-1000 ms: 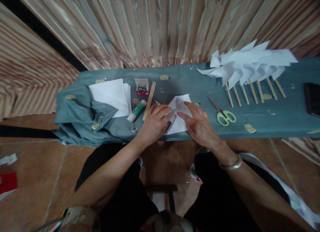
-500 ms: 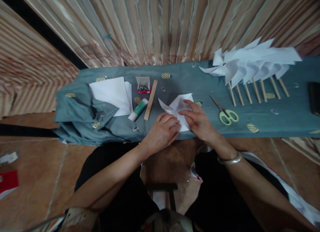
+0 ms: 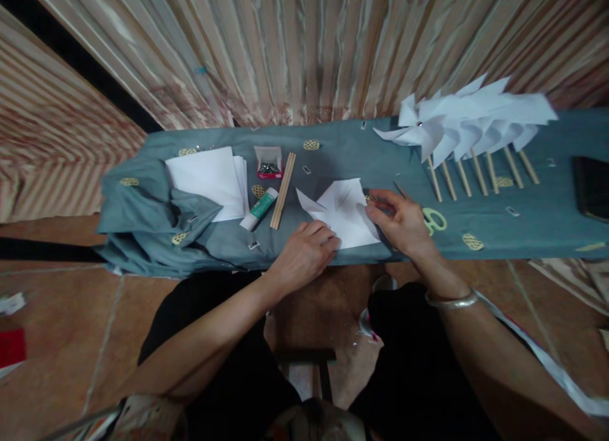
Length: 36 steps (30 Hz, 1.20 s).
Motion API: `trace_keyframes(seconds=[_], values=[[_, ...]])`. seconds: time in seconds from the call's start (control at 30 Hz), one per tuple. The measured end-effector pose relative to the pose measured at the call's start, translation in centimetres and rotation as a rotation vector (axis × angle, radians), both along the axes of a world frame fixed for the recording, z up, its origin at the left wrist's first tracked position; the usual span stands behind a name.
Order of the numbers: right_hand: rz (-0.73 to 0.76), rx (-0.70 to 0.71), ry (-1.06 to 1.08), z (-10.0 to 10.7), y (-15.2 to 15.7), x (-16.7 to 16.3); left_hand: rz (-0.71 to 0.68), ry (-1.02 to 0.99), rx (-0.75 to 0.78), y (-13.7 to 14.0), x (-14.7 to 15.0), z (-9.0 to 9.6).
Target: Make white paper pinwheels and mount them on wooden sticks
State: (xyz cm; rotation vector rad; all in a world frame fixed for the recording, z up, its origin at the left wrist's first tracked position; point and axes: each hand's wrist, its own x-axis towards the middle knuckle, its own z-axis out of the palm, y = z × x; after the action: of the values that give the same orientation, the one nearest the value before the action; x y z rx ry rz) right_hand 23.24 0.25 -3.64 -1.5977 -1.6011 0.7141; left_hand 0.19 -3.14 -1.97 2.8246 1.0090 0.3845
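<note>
A white sheet of paper (image 3: 349,222), slit inward from its corners, lies near the front edge of the cloth-covered table. Its left corner curls up. My left hand (image 3: 309,247) has its fingers bent and pressed together on the paper's lower left edge. At the paper's right edge is my right hand (image 3: 399,222), thumb and fingers apart, the thumb close to or touching the edge. Scissors with green handles (image 3: 434,221) lie partly hidden behind my right hand.
A stack of white paper (image 3: 204,177), a glue stick (image 3: 259,208), a red box of metal pins (image 3: 269,165) and wooden sticks (image 3: 283,190) lie to the left. Several paper pinwheels (image 3: 476,127) on sticks lie at the back right. A dark object (image 3: 591,187) sits far right.
My right hand has moved right, from the middle of the paper to its right edge, now covering part of the scissors. The paper lies flatter on the right. My left hand stays on it.
</note>
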Motion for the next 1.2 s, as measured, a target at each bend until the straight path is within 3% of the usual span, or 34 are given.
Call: trace_keyframes(seconds=[0.37, 0.47, 0.57, 0.7, 0.83, 1.2], values=[[0.003, -0.157, 0.312, -1.5, 1.5, 0.1, -0.029, -0.092, 0.053, -0.1, 0.0, -0.1], [0.002, -0.150, 0.238, -1.2, 1.9, 0.0, -0.037, -0.119, 0.059, -0.1, -0.1, -0.1], [-0.033, -0.029, -0.012, -0.5, 2.1, -0.2, -0.029, -0.108, 0.056, -0.2, -0.4, 0.0], [0.121, 0.169, -0.256, 0.3, 2.1, -0.7, -0.017, -0.078, 0.049, -0.3, -0.6, 0.1], [0.221, 0.184, -0.300, 0.2, 2.3, -1.3, -0.014, -0.060, 0.057, -0.3, -0.7, -0.2], [-0.005, 0.082, -0.158, 0.9, 2.5, -0.2, -0.024, -0.039, 0.093, -0.3, -0.8, -0.2]])
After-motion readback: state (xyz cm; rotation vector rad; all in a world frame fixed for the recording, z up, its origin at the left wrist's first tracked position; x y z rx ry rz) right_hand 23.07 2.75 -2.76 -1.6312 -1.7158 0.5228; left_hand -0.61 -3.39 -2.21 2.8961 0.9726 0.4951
